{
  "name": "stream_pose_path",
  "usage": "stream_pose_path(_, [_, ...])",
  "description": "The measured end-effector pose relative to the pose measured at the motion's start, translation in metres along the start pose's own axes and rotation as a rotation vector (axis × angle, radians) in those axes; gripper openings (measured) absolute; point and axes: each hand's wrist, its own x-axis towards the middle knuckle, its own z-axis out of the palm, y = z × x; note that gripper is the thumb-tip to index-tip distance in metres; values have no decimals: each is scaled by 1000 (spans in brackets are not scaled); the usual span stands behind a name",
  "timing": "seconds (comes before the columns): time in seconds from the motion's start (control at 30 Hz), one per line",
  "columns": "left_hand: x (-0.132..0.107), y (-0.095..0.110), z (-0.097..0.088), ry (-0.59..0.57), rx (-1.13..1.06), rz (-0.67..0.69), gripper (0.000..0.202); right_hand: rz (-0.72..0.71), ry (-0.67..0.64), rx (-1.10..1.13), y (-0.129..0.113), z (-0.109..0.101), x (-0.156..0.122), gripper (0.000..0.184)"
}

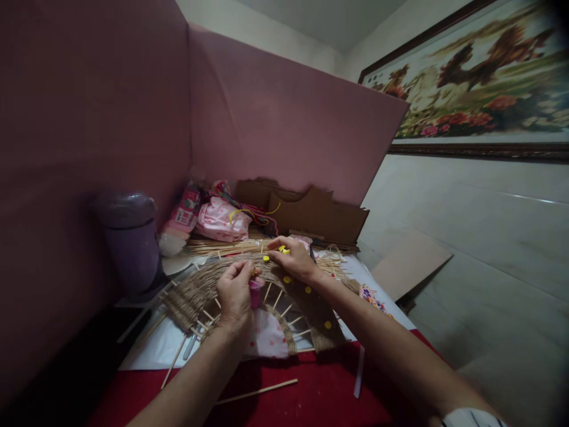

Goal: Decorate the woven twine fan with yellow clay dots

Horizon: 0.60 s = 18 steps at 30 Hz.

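My left hand (235,292) is closed around a small pink-purple pot (255,295), with something small and orange-brown at its fingertips. Above the woven twine my right hand (294,256) is curled, with bright yellow discs (284,249) showing between thumb and fingers. Just left of those fingertips sits a single yellow disc (266,259) on the weave. Both hands are over a fan-shaped twine weaving (186,299) on thin wooden sticks. Down its right side run several more yellow discs (308,289). White cloth with red dots (269,335) shows inside the inner arch.
A purple lidded container (133,252) stands at left. Behind the weaving are bundled sticks (222,245), pink spotted cloth (222,219), coloured cords and torn cardboard (317,210). One loose stick (258,391) and a white strip (359,372) lie on the red tablecloth (320,391).
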Motion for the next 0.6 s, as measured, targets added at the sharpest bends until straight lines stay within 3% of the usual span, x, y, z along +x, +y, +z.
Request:
stream_pose_path(0.23, [0, 0, -1, -14, 7, 18, 26, 224, -98, 280, 9, 10, 13, 17])
stream_pose_path(0.37, [0, -2, -2, -23, 7, 26, 25, 237, -149, 374, 14, 15, 18, 23])
stream_pose_path(0.6, [-2, 0, 0, -12, 6, 25, 25, 241, -163, 343, 8, 11, 20, 24])
